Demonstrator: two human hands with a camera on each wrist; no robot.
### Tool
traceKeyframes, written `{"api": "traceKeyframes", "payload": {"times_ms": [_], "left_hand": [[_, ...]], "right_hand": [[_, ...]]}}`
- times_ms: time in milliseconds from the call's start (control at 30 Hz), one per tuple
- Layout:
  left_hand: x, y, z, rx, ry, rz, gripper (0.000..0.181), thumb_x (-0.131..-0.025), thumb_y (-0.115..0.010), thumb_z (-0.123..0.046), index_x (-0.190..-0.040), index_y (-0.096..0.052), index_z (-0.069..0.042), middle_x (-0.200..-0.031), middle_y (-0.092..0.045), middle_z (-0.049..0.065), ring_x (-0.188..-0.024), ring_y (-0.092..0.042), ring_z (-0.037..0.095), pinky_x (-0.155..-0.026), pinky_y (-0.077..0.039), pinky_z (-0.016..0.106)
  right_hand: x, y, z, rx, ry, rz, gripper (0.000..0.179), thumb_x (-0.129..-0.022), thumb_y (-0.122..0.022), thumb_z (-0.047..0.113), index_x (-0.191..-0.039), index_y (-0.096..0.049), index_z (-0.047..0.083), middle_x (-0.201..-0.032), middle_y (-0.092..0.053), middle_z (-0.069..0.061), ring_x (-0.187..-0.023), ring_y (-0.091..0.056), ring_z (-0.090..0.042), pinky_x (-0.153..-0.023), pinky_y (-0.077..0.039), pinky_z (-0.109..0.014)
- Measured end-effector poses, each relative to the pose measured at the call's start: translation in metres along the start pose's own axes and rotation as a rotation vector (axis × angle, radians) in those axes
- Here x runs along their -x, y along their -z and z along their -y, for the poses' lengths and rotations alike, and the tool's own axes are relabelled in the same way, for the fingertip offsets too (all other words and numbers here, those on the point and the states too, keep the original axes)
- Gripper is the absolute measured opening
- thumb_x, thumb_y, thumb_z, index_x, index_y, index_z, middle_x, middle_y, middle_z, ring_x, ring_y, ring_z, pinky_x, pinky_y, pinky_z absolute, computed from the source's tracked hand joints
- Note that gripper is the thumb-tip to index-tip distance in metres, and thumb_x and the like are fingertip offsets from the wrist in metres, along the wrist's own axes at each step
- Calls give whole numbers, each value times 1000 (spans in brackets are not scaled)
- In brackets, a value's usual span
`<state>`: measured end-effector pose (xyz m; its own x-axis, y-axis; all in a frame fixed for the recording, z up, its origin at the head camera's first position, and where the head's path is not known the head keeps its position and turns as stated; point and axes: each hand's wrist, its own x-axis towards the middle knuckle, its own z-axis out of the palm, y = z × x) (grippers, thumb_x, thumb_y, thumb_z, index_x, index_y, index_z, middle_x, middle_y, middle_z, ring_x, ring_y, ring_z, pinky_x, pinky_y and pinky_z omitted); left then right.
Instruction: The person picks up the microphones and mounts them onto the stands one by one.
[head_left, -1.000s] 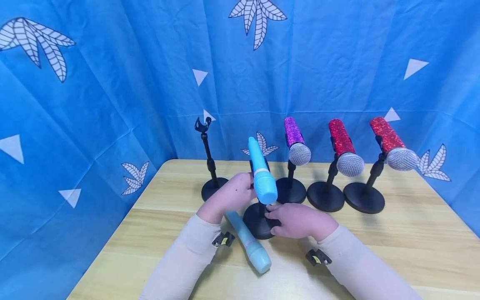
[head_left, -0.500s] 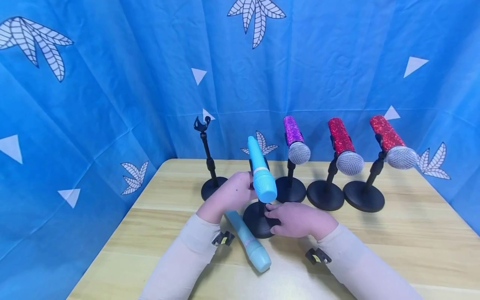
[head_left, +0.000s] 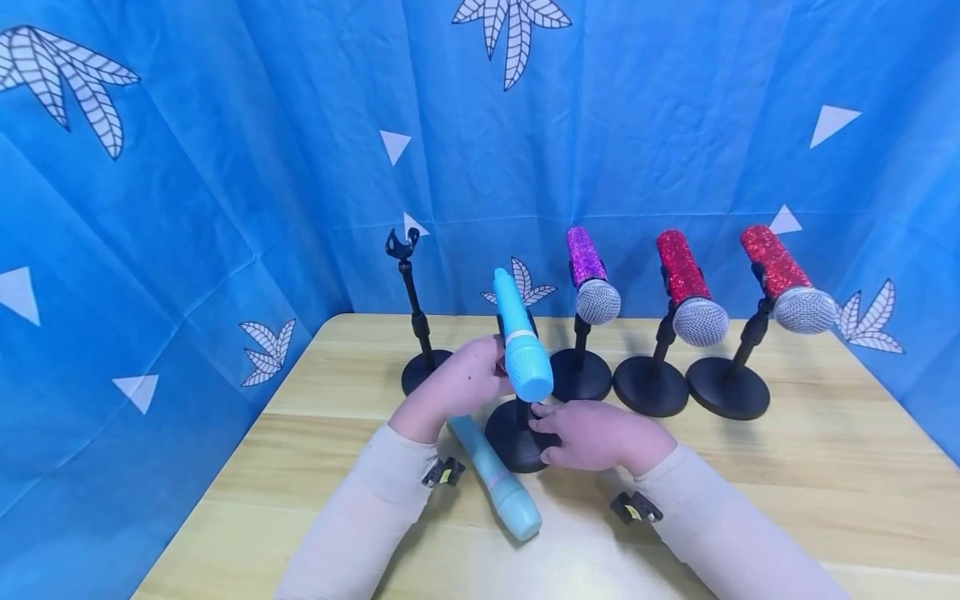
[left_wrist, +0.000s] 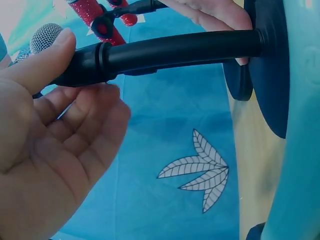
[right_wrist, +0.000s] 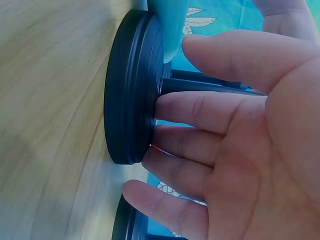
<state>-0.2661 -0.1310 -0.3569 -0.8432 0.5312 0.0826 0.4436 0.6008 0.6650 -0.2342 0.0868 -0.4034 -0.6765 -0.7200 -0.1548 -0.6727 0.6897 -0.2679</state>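
A light-blue microphone (head_left: 527,362) rests in the holder of a black microphone stand (head_left: 506,437), head tilted down toward me. My left hand (head_left: 471,377) pinches the upper part of the stand's pole (left_wrist: 185,52) between thumb and fingers, just below the holder. Low on the same stand, my right hand (head_left: 596,435) touches the round base (right_wrist: 132,95) with its fingertips, fingers extended and thumb apart. A second light-blue microphone (head_left: 495,479) lies on the table in front of the stand, between my forearms.
An unfilled microphone stand (head_left: 417,312) stands at the back left of the wooden table (head_left: 247,500). To the right are a purple glitter microphone (head_left: 587,258) and two red ones (head_left: 682,267), each on a stand. A blue patterned cloth (head_left: 480,150) hangs behind.
Both hands keep their places on the stand. The whole head view has shifted slightly, so everything appears a little higher.
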Motion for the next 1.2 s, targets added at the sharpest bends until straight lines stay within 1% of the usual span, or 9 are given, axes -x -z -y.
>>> {"api": "traceKeyframes", "payload": {"times_ms": [133, 333, 433, 567, 667, 833, 967, 1100, 1200], "left_hand": [[-1, 1, -1, -13, -3, -6, 5, -95, -70, -8, -100, -71, -10, -91, -66, -1, -82, -60, 20, -78, -52, 36], [-1, 1, 8, 6, -85, 6, 8, -96, -65, -3, -95, -71, -9, -84, -65, 2, -75, -57, 18, -73, -51, 33], [-1, 0, 10, 13, -112, 18, 9, -97, -65, -2, -96, -71, -9, -83, -66, 0, -75, -58, 17, -73, -52, 33], [0, -2, 10, -2, -102, 34, 9, -99, -64, -7, -102, -72, -10, -88, -67, -4, -81, -62, 19, -79, -53, 33], [3, -3, 9, -55, -83, 48, 10, -102, -62, -14, -106, -71, -14, -94, -69, -3, -86, -63, 17, -83, -53, 32], [10, -3, 7, -210, -35, 88, 17, -104, -58, -24, -112, -71, -15, -104, -72, -1, -94, -65, 11, -89, -53, 34], [20, -2, 5, -329, 19, 151, 31, -103, -61, -32, -126, -68, -14, -120, -69, 0, -108, -64, 14, -97, -51, 38], [31, -6, 6, -438, -16, 276, 38, -102, -61, -38, -131, -67, -14, -130, -65, 4, -118, -60, 17, -101, -48, 39], [38, -13, 7, -448, -44, 359, 36, -101, -62, -39, -127, -69, -16, -129, -65, 3, -116, -61, 16, -100, -48, 37]], "right_hand": [[0, 1, -3, -10, 4, -1, 50, -97, -62, 30, -141, -60, 7, -152, -48, -10, -135, -50, -28, -107, -43, -45], [1, 0, -4, -2, 14, 2, 50, -97, -63, 30, -141, -60, 7, -151, -49, -10, -134, -52, -28, -107, -44, -45], [1, -1, -4, 0, 10, 3, 50, -97, -63, 31, -141, -60, 7, -151, -49, -11, -133, -52, -29, -107, -44, -46], [2, 0, -2, -3, 0, 2, 51, -97, -63, 31, -142, -59, 7, -153, -47, -11, -134, -52, -29, -108, -43, -46], [3, 0, -1, -3, 1, -1, 51, -97, -63, 30, -142, -59, 7, -153, -47, -10, -134, -52, -28, -107, -44, -46], [2, -2, -2, 3, 13, -1, 53, -96, -63, 31, -143, -58, 7, -154, -46, -10, -134, -52, -27, -108, -43, -44], [3, -2, -3, 5, 20, -3, 54, -96, -64, 32, -143, -57, 7, -155, -44, -11, -135, -51, -27, -108, -43, -43], [4, -2, -3, -3, 21, -1, 56, -95, -66, 32, -144, -56, 6, -155, -44, -12, -137, -48, -27, -109, -42, -43], [5, -2, -3, 5, 12, -4, 56, -95, -66, 31, -144, -57, 6, -155, -45, -11, -136, -49, -27, -109, -42, -43]]}}
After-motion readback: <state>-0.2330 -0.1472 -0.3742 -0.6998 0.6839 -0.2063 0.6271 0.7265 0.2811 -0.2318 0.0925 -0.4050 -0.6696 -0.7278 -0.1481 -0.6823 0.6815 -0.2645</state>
